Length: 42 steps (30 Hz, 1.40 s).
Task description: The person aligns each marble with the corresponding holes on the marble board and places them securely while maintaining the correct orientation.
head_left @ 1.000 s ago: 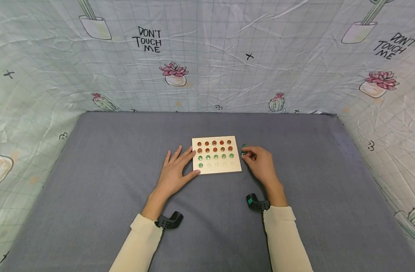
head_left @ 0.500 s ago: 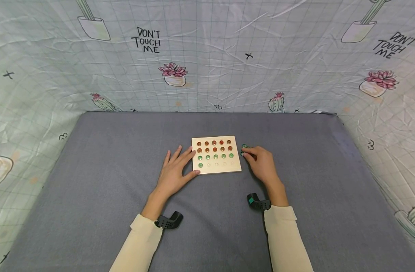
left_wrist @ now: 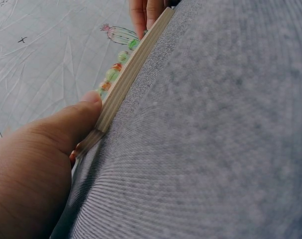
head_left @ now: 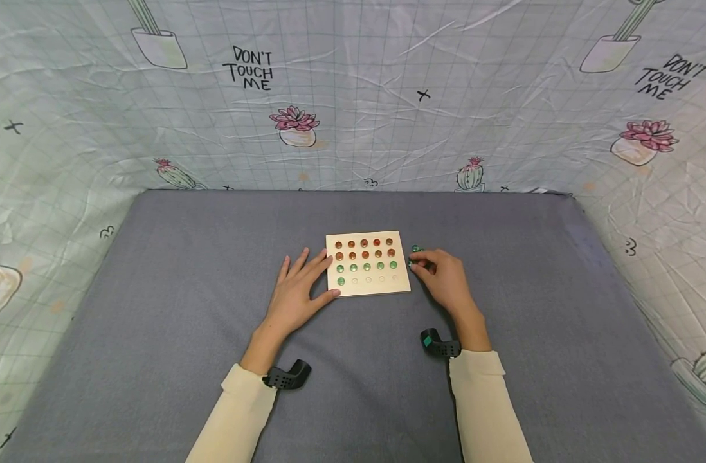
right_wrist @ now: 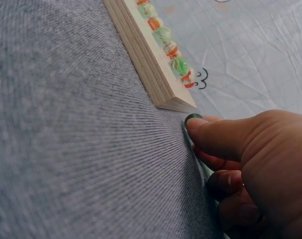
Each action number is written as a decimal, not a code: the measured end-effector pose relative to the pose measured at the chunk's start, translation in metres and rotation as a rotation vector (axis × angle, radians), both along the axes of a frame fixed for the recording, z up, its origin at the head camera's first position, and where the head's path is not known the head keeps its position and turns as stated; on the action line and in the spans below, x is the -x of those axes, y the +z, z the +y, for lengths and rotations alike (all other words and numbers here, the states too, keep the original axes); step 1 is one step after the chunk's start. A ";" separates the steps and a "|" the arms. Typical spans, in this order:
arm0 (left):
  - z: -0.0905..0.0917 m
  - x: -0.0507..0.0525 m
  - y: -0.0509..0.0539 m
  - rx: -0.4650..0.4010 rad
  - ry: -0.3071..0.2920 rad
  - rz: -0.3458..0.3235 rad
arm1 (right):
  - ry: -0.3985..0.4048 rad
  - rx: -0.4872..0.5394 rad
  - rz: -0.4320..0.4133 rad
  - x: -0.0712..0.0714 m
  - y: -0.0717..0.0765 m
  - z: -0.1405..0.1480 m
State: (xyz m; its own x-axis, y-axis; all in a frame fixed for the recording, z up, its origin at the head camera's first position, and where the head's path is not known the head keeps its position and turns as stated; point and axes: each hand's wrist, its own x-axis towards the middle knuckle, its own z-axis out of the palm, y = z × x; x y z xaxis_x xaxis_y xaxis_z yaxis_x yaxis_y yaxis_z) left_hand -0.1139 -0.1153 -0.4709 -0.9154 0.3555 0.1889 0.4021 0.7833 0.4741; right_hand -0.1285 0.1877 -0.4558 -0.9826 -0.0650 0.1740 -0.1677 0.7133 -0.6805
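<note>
A pale wooden board (head_left: 368, 288) lies on the cloth, with rows of round hollows. Orange-red marbles (head_left: 364, 243) sit in its two far rows. Green marbles (head_left: 367, 267) fill the third row, and one more sits at the left end of the near row, whose other hollows are bare. My left hand (head_left: 295, 299) rests at the board's left edge, fingers spread, thumb on the near left corner. Just off the right edge, my right hand (head_left: 442, 276) pinches a green marble (right_wrist: 193, 118) between thumb and finger, low at the cloth. Its other fingers are curled.
Loose green marbles (head_left: 416, 248) lie on the cloth beyond my right fingertips, partly hidden by the hand. The grey cloth (head_left: 214, 257) covers the table, and a patterned curtain (head_left: 353, 148) rises at its back and sides.
My right fingertips have shifted very slightly left, closer to the board's edge, with the index finger bending again. My left hand and the marbles on the board stay as they were.
</note>
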 end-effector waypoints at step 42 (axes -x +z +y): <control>0.001 -0.002 -0.001 0.005 0.008 0.004 | 0.078 0.028 0.053 -0.005 0.019 -0.025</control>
State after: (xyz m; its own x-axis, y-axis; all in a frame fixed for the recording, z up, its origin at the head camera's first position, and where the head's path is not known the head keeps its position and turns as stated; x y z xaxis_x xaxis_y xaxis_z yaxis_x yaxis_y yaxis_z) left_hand -0.1117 -0.1140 -0.4719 -0.9174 0.3489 0.1912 0.3977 0.7887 0.4689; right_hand -0.1234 0.1631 -0.4372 -0.9642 -0.1351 0.2280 -0.2579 0.6773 -0.6890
